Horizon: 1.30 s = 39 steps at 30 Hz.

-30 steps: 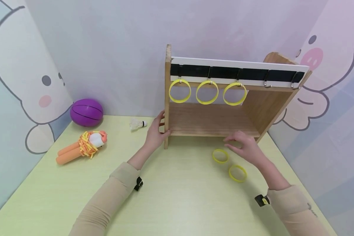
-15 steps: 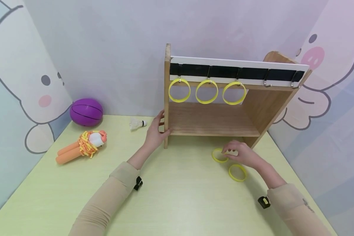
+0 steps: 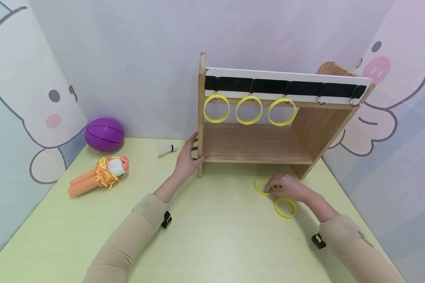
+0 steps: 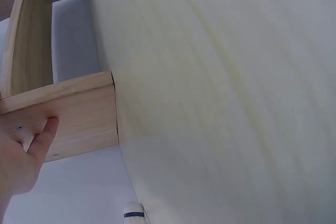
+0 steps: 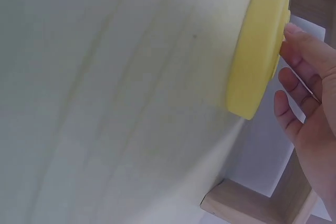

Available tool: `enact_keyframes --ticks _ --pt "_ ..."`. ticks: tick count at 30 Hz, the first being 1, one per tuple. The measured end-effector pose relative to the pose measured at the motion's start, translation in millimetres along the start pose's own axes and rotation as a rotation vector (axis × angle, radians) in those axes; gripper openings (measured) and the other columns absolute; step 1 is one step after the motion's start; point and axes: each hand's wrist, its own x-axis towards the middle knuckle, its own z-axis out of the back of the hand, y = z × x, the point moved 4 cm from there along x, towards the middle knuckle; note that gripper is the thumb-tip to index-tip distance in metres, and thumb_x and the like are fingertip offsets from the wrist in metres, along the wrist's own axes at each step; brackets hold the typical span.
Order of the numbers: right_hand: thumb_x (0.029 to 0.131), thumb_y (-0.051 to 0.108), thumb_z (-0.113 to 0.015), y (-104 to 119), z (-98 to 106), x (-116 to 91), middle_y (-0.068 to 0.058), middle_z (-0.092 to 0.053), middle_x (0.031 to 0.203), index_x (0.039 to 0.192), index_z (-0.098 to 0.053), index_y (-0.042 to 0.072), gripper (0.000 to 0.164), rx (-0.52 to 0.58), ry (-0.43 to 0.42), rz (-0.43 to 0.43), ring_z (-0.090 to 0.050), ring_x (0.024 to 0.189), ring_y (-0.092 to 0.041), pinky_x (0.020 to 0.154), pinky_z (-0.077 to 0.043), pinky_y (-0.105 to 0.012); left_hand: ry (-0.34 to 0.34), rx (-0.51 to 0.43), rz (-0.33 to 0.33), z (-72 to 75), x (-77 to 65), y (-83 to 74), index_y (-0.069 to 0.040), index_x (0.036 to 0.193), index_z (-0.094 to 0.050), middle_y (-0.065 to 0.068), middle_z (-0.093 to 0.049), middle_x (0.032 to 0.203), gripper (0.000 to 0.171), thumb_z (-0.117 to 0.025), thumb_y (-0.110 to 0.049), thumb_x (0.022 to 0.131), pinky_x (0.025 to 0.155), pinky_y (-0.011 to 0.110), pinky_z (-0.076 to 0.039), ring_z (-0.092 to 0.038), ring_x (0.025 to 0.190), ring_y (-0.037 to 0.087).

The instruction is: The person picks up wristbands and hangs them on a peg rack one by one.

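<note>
Yellow ring (image 3: 257, 188) — right hand (image 3: 285, 187) at its rim

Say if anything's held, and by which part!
The left hand holds the wooden shelf by its left side panel. The right hand is at the right rim of the farther loose ring; whether it grips is unclear.

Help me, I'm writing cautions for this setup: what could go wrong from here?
The nearer loose ring lies close to the right grip, which could nudge it while handling the farther loose ring. The left grip is against the side of the wooden rack; uneven pressure might shift it. The three hung rings hang from small hooks, so a jolt could perhaps shake one off.
</note>
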Motion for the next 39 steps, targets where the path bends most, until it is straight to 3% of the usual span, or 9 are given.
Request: enact_keyframes --ticks 6,13,24,29,39 --pt "0.076 0.009 -0.077 1.4 -5.6 2.8 0.005 -0.066 0.087 0.086 -0.071 0.013 0.012 0.004 0.067 -0.024 -0.060 0.078 -0.008 0.068 -0.055 -0.024 0.005 -0.001 0.002 0.1 0.2 -1.8 -0.029 0.151 -0.019 0.009 -0.039 0.143 0.084 -0.068 -0.015 0.085 0.072 0.033 -0.060 -0.053 0.116 0.030" --pt "0.077 0.010 -0.077 -1.4 -7.2 5.1 0.010 -0.064 0.082 0.082 -0.070 0.015 0.010 -0.011 0.070 -0.029 -0.054 0.074 -0.004 0.063 -0.051 -0.020 -0.002 0.001 -0.011 -0.5 0.7 -0.3 -0.028 0.151 -0.020 0.010 -0.039 0.143 0.084 -0.069 -0.015 0.084 0.071 0.033 -0.060 -0.054 0.115 0.031" --pt "0.080 0.009 -0.073 -0.3 0.3 3.0 0.010 -0.060 0.075 0.086 -0.069 0.014 0.009 0.025 0.025 -0.091 -0.047 0.062 -0.002 0.053 -0.045 -0.017 -0.008 -0.007 -0.003 -0.2 0.4 0.6 -0.027 0.150 -0.021 0.009 -0.040 0.141 0.083 -0.069 -0.013 0.084 0.071 0.032 -0.060 -0.055 0.114 0.031" --pt "0.082 0.008 -0.071 -0.3 5.6 1.9 0.010 -0.061 0.074 0.089 -0.068 0.014 0.010 0.067 -0.017 -0.166 -0.052 0.065 -0.002 0.056 -0.049 -0.019 -0.006 0.001 -0.003 -0.3 0.0 0.2 -0.027 0.150 -0.021 0.009 -0.040 0.142 0.083 -0.069 -0.014 0.084 0.071 0.032 -0.060 -0.055 0.114 0.031" --pt "0.080 0.006 -0.073 3.0 17.0 2.4 0.009 -0.065 0.079 0.089 -0.069 0.013 0.012 0.092 -0.114 -0.198 -0.057 0.070 -0.002 0.056 -0.050 -0.019 -0.007 0.004 -0.008 0.2 -0.4 0.0 -0.027 0.151 -0.020 0.010 -0.039 0.143 0.084 -0.069 -0.014 0.084 0.071 0.033 -0.060 -0.054 0.115 0.031"
